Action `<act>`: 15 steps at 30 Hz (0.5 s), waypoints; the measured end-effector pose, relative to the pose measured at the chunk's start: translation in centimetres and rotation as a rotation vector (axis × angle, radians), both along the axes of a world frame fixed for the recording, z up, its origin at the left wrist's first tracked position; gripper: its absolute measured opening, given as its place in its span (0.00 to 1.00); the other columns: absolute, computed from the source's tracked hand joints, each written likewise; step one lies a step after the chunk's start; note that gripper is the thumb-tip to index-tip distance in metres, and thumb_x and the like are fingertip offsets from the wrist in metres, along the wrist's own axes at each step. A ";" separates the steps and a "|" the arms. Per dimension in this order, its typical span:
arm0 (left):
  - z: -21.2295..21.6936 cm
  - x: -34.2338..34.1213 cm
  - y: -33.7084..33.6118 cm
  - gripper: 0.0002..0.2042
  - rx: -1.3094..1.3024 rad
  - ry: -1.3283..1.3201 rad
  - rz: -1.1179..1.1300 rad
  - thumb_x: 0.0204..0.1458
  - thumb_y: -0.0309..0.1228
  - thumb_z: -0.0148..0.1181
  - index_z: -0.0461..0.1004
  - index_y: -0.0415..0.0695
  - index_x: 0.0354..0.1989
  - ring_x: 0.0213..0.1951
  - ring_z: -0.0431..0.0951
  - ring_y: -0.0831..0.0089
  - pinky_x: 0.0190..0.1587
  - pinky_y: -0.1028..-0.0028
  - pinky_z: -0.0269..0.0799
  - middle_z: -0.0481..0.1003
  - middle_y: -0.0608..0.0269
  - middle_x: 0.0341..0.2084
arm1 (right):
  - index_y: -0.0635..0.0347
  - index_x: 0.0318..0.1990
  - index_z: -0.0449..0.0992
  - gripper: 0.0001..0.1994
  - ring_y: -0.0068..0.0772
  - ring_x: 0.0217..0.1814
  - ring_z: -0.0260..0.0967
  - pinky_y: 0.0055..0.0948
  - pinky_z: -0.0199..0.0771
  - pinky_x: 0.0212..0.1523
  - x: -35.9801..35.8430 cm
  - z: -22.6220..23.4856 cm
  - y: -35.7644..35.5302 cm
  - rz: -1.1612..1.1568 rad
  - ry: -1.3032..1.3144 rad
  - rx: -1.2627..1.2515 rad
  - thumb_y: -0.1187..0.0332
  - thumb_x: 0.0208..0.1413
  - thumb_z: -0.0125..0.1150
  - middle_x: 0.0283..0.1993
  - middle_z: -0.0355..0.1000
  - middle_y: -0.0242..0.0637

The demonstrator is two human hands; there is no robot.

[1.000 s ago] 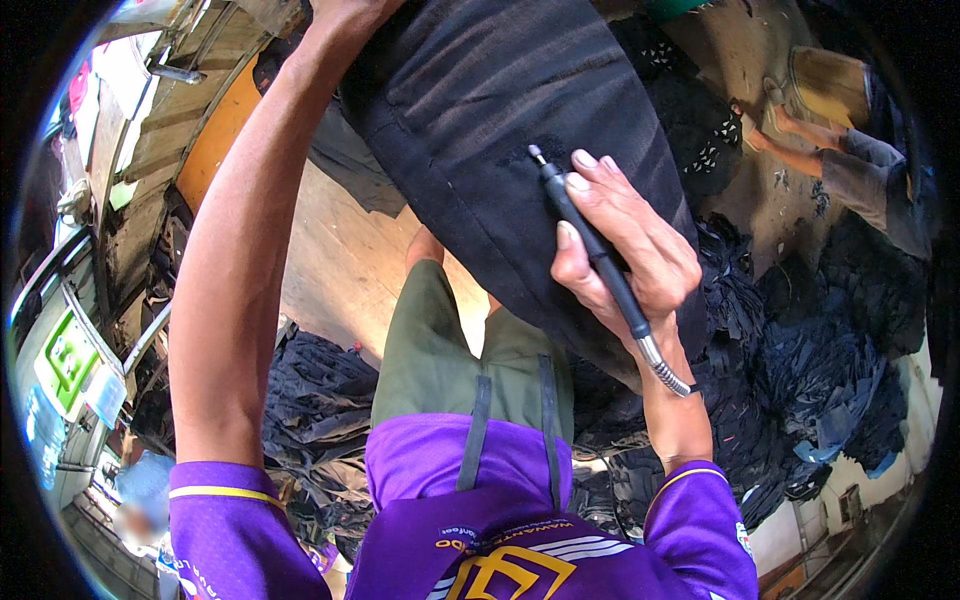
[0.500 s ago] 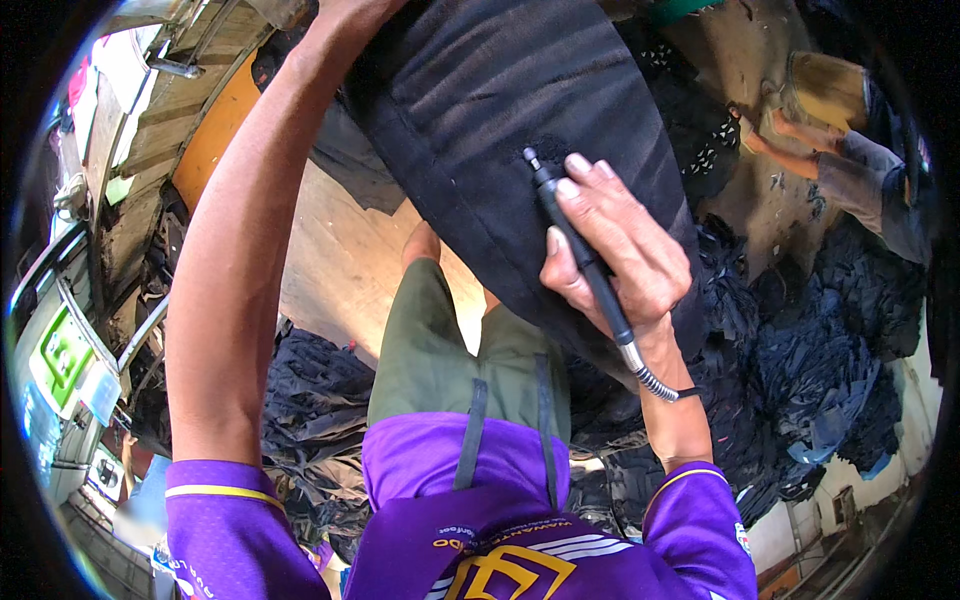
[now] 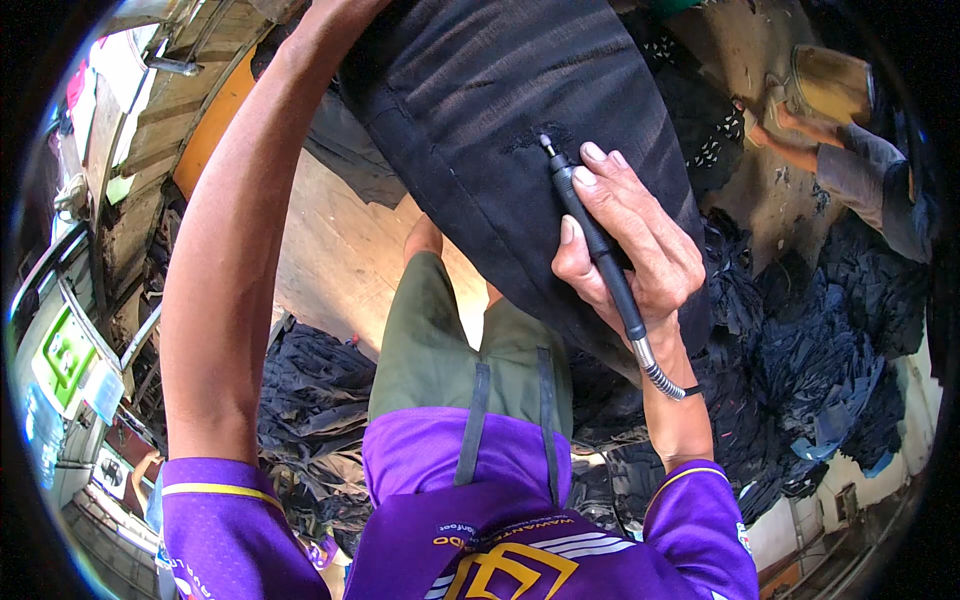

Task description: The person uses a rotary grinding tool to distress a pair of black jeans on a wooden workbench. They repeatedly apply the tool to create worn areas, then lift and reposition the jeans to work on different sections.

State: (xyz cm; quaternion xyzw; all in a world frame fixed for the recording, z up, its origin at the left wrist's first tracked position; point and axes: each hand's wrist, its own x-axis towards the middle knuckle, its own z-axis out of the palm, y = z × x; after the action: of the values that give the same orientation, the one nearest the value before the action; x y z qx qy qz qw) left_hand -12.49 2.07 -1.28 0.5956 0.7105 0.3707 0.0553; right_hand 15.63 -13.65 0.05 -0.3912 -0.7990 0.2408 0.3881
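My right hand [image 3: 645, 240] is wrapped around a slim black rotary tool handpiece [image 3: 603, 250] with a metal collar and a coiled spring sleeve at its rear. The small metal tip meets a roughened patch [image 3: 525, 142] on a piece of black denim-like cloth [image 3: 450, 110], stretched taut and seemingly a trouser leg. Faded streaks cross the cloth. My left arm reaches up to the top edge, where only the base of my left hand [image 3: 350, 10] shows beside the cloth; its fingers are cut off by the frame.
Heaps of dark garments [image 3: 820, 350] lie at the right, with another pile [image 3: 315, 390] at the lower left. A wooden board [image 3: 330, 260] lies under the cloth. Another person's legs [image 3: 800, 150] are at the far right. A fan-like round frame [image 3: 70, 350] stands left.
My right hand and the rotary tool have shifted slightly right, the tip also a little upward. The roughened patch shows more plainly. My left hand has slid further out of the top edge.
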 end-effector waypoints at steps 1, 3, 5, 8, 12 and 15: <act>0.0 0.0 0.0 0.22 -0.015 0.007 0.000 0.55 0.50 0.76 0.86 0.40 0.37 0.39 0.85 0.52 0.45 0.57 0.76 0.84 0.47 0.34 | 0.71 0.47 0.88 0.15 0.53 0.56 0.87 0.49 0.87 0.64 0.0 0.0 0.0 -0.030 -0.001 0.019 0.77 0.51 0.74 0.45 0.87 0.53; -0.1 -0.1 0.0 0.22 -0.046 0.023 0.007 0.55 0.51 0.76 0.86 0.39 0.37 0.39 0.85 0.52 0.44 0.57 0.76 0.84 0.47 0.33 | 0.69 0.46 0.88 0.14 0.52 0.55 0.88 0.48 0.88 0.62 -0.1 -0.1 -0.1 -0.030 0.001 0.024 0.76 0.51 0.75 0.44 0.87 0.50; -0.1 -0.2 0.1 0.23 -0.043 0.031 0.013 0.55 0.51 0.76 0.86 0.40 0.37 0.38 0.85 0.52 0.44 0.57 0.76 0.84 0.47 0.33 | 0.69 0.46 0.88 0.14 0.52 0.55 0.88 0.49 0.89 0.62 0.0 -0.1 -0.2 0.027 0.016 0.012 0.77 0.50 0.75 0.43 0.87 0.49; -0.2 -0.2 0.1 0.23 -0.014 0.052 0.022 0.54 0.52 0.76 0.86 0.40 0.37 0.38 0.85 0.53 0.44 0.57 0.76 0.84 0.47 0.32 | 0.70 0.48 0.87 0.15 0.53 0.55 0.88 0.50 0.88 0.62 0.0 -0.2 -0.3 -0.029 0.025 0.017 0.77 0.51 0.74 0.43 0.87 0.49; -0.2 -0.2 0.0 0.23 -0.038 0.023 0.017 0.54 0.52 0.76 0.86 0.40 0.37 0.38 0.85 0.53 0.44 0.58 0.76 0.84 0.48 0.32 | 0.70 0.47 0.87 0.15 0.53 0.55 0.88 0.50 0.88 0.63 0.1 -0.3 -0.4 -0.060 0.002 0.036 0.76 0.51 0.74 0.43 0.87 0.50; -0.2 -0.3 0.1 0.23 -0.030 -0.011 -0.006 0.54 0.52 0.76 0.87 0.40 0.38 0.38 0.85 0.53 0.45 0.58 0.76 0.84 0.49 0.34 | 0.69 0.46 0.87 0.14 0.53 0.54 0.88 0.50 0.88 0.62 0.2 -0.1 -0.7 0.009 0.001 0.010 0.76 0.51 0.74 0.42 0.86 0.50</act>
State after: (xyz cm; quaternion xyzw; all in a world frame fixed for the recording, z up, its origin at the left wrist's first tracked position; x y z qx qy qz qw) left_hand -12.77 2.12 -1.48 0.5949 0.7138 0.3631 0.0692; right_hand 15.80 -14.37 -0.06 -0.3856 -0.8018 0.2388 0.3891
